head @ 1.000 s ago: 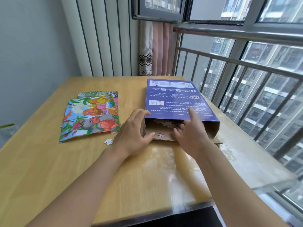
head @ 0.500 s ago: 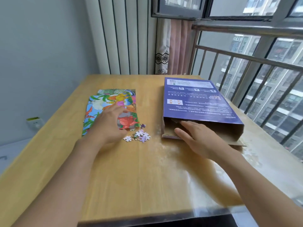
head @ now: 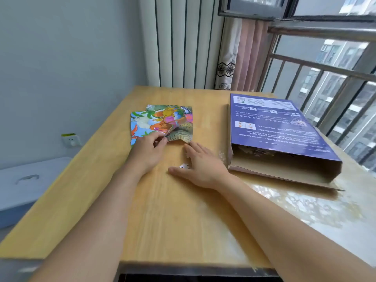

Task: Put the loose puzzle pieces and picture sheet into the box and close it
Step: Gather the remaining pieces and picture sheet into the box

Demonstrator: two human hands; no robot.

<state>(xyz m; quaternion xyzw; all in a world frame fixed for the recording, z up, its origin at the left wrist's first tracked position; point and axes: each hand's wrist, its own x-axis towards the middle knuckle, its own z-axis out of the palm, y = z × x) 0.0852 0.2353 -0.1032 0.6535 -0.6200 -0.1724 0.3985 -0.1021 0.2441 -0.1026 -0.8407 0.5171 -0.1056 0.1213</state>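
My left hand point(head: 147, 153) pinches the near edge of the picture sheet point(head: 160, 123), already buckled there, while my right hand point(head: 201, 166) lies flat, fingers apart, over the loose puzzle pieces point(head: 184, 165) on the surface point(head: 173, 220). Risk: sheet creases if dragged, and pieces slip out under the palm or scatter when swept. The box point(head: 274, 129), mouth open, sits just right; nothing blocks it, surface edge near.

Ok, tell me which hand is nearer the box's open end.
Right. The right hand lies flat on the table just left of the box opening; the left hand is farther left, pinching the picture sheet.
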